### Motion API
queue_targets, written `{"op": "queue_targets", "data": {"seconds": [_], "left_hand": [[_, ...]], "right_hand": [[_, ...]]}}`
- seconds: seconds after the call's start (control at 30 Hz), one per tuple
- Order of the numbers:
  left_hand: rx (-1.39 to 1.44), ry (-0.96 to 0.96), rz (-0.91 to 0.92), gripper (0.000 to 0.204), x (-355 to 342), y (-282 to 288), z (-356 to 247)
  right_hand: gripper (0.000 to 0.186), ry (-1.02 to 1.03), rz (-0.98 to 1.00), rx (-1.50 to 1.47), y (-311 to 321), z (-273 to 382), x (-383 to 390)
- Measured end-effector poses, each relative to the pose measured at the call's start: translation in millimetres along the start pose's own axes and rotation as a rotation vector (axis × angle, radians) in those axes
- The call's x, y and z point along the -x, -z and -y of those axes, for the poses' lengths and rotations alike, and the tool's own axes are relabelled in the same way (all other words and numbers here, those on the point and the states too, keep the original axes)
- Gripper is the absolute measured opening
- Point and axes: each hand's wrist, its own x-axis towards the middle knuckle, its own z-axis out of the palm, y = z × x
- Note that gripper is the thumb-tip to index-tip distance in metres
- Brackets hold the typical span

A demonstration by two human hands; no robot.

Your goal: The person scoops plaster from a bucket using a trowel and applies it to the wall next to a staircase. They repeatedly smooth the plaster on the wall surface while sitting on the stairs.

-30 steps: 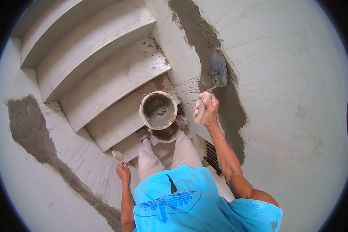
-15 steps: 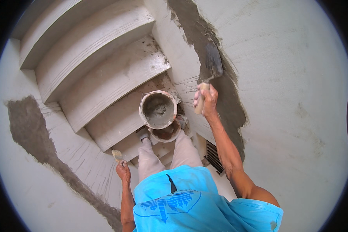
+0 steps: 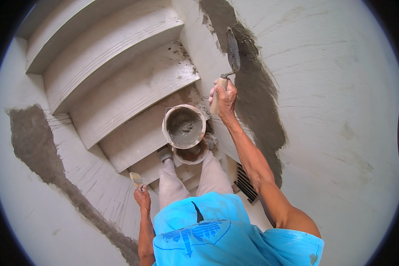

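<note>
My right hand is wrapped round the wooden handle of a trowel. The trowel's pointed grey blade is tipped up on edge beside a strip of dark mortar on the right wall. Whether the blade touches the mortar I cannot tell. Low on the left, my left hand is closed on the handle of a brush with pale bristles. A round bucket of wet grey mortar stands in front of my legs, partly over a second bucket with brownish contents.
Pale steps rise toward the upper left. Another dark mortar strip runs down the left wall. A dark slatted grate lies low by my right forearm. My feet stand on either side of the lower bucket.
My right hand has moved up and to the left with the trowel. Its blade has turned from lying broad over the mortar to standing more on edge. The left hand has hardly moved.
</note>
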Motion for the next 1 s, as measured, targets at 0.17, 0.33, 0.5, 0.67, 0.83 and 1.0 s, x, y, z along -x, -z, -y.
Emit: {"op": "queue_targets", "data": {"seconds": [0.17,0.33,0.5,0.67,0.83,1.0], "left_hand": [[-0.046,0.05,0.006,0.031,-1.9,6.0,3.9],[-0.046,0.04,0.01,0.029,-1.0,16.4,-2.2],[-0.065,0.043,0.007,0.032,-6.9,20.7,-2.0],[-0.084,0.014,-0.007,0.033,-12.5,22.4,7.6],[-0.071,0.034,0.011,0.036,-14.4,25.2,2.6],[-0.039,0.004,0.002,0.039,-7.9,23.2,7.3]], "right_hand": [[0.013,0.05,-0.068,-0.032,-13.1,-18.0,-22.6],[0.013,0.097,-0.119,-0.076,-19.4,-25.7,-38.4],[0.014,0.128,-0.131,-0.132,-20.5,-33.6,-37.1],[0.016,0.158,-0.178,-0.143,-16.7,-39.1,-30.7],[0.016,0.184,-0.188,-0.105,-9.0,-36.8,-18.8],[0.016,0.165,-0.209,-0.169,-8.4,-35.1,-3.9]]}}
